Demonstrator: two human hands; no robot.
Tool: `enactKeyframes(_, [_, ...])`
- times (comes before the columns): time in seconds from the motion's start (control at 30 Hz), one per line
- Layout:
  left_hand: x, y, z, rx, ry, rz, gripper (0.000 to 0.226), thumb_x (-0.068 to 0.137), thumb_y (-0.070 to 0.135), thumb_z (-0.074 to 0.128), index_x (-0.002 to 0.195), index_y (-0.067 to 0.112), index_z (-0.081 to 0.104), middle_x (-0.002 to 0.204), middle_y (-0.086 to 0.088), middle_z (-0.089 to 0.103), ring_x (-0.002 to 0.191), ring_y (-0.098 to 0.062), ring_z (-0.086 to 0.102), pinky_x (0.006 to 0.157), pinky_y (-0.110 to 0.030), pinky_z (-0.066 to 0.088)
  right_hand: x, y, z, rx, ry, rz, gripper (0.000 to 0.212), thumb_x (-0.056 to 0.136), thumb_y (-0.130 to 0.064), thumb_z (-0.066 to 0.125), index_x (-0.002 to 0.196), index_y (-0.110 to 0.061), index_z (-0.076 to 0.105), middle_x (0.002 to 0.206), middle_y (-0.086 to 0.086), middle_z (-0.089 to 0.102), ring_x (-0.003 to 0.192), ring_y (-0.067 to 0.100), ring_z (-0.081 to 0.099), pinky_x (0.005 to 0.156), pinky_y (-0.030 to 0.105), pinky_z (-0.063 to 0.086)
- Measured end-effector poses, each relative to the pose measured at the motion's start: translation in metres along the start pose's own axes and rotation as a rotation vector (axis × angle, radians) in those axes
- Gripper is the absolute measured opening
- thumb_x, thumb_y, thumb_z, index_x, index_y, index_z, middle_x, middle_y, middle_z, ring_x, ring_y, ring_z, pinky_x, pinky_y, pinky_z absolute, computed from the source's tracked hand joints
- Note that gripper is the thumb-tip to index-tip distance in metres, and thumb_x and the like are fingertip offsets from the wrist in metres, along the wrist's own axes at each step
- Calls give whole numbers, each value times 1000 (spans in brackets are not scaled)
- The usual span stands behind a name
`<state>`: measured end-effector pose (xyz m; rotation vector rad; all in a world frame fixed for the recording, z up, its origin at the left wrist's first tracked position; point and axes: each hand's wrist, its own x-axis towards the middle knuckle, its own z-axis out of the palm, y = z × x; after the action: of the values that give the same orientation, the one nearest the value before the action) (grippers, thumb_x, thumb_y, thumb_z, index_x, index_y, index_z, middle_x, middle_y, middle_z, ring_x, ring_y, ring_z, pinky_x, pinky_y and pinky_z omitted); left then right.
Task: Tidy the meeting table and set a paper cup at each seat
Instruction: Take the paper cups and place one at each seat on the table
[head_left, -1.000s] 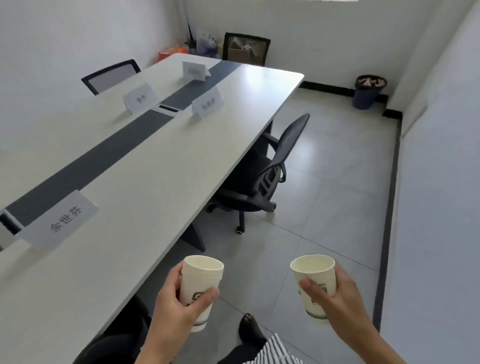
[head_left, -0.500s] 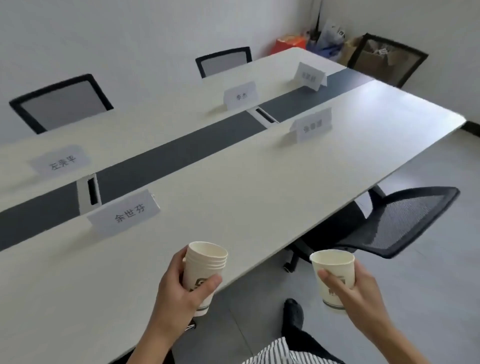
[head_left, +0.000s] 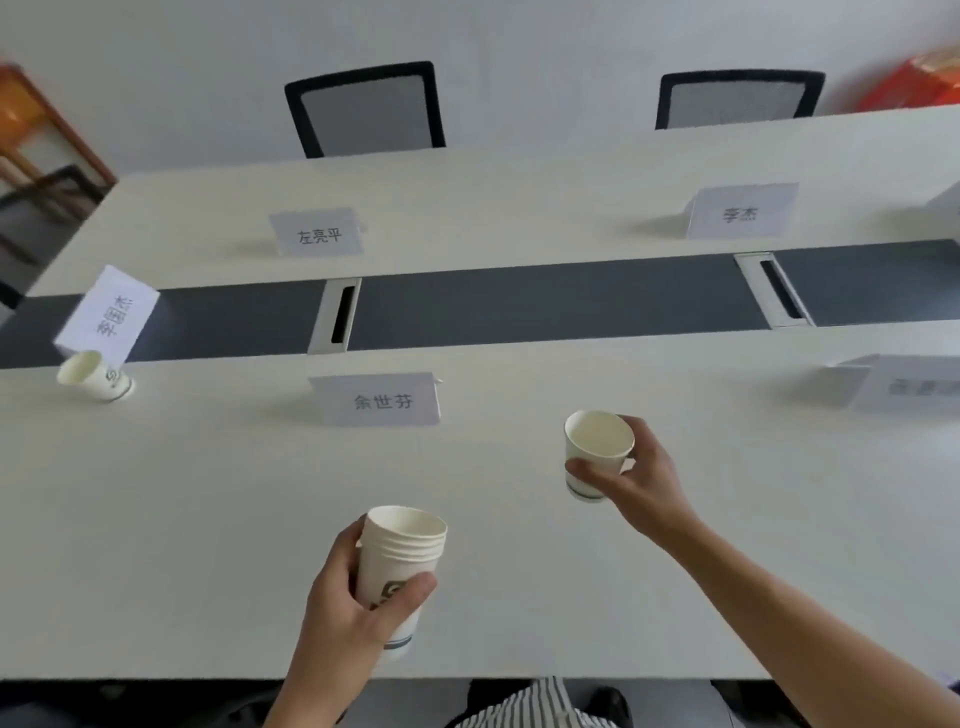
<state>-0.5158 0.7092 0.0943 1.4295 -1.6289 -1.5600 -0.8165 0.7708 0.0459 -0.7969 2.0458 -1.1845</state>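
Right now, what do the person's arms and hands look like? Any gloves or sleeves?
Each grip is a bare hand: the left grip and right grip wear no gloves, rings or watch. Both forearms are bare too, with no sleeves in view. Striped black-and-white clothing shows at the bottom edge.

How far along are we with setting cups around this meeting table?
Done: one paper cup stands by the end name card. In hand: the right hand holds a single cup over the table, right of the near centre card; the left hand holds the spare stack. Left: the far left card, far right card and near right card show no cup.
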Motion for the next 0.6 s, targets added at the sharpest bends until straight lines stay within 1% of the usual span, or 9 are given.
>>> enactKeyframes(0.07, [24, 2, -7, -1, -3, -8, 73, 44, 48, 81, 112, 39, 55, 101, 13, 72, 83, -10, 70, 71, -26, 54, 32, -7, 20, -9, -2, -6, 64, 64, -37, 85, 117, -25, 51, 100, -16, 61, 97, 12, 59, 72, 24, 47])
enactKeyframes(0.13, [53, 11, -13, -8, -14, -8, 74, 45, 48, 81, 113, 40, 55, 101, 12, 72, 84, -10, 70, 73, -28, 55, 65, -17, 38, -24, 1, -7, 65, 65, -29, 85, 119, -23, 47, 99, -15, 58, 96, 15, 58, 68, 20, 44])
enactKeyframes(0.2, [80, 18, -18, -2, -29, -7, 73, 46, 48, 80, 115, 40, 55, 100, 12, 71, 83, -10, 70, 69, -26, 56, 100, -28, 57, -62, 6, 8, 68, 64, -28, 84, 119, -24, 45, 100, -10, 58, 94, 16, 57, 65, 21, 43])
enactKeyframes(0.23, [93, 21, -20, -5, -38, -9, 73, 47, 48, 80, 115, 40, 55, 100, 11, 71, 82, -10, 70, 66, -25, 57, 117, -33, 66, -88, 9, 16, 69, 63, -29, 83, 119, -25, 44, 101, -8, 59, 94, 17, 56, 65, 24, 43])
enactKeyframes(0.3, [120, 24, -25, -11, -59, -19, 74, 48, 47, 80, 117, 38, 55, 99, 8, 71, 79, -12, 69, 59, -23, 57, 149, -36, 87, -137, 14, 33, 70, 64, -31, 82, 121, -25, 42, 104, -5, 59, 95, 19, 55, 71, 29, 44])
enactKeyframes(0.37, [142, 27, -31, -7, -94, -34, 74, 49, 46, 81, 118, 37, 55, 97, 7, 71, 76, -14, 67, 53, -22, 54, 176, -31, 107, -184, 21, 64, 70, 65, -31, 81, 122, -23, 41, 105, -4, 58, 96, 22, 54, 75, 30, 43])
enactKeyframes(0.47, [167, 26, -42, -13, -128, -76, 73, 51, 43, 81, 119, 37, 55, 94, 5, 70, 71, -14, 65, 51, -23, 53, 194, -16, 130, -256, 16, 128, 71, 68, -29, 81, 124, -19, 40, 102, -4, 54, 97, 25, 54, 74, 30, 41])
enactKeyframes(0.6, [186, 16, -56, 7, -123, -109, 74, 51, 44, 80, 120, 37, 54, 100, 9, 70, 83, -12, 67, 56, -17, 53, 197, -5, 146, -296, 44, 163, 74, 69, -29, 82, 129, -19, 39, 101, -4, 52, 93, 23, 50, 75, 29, 39])
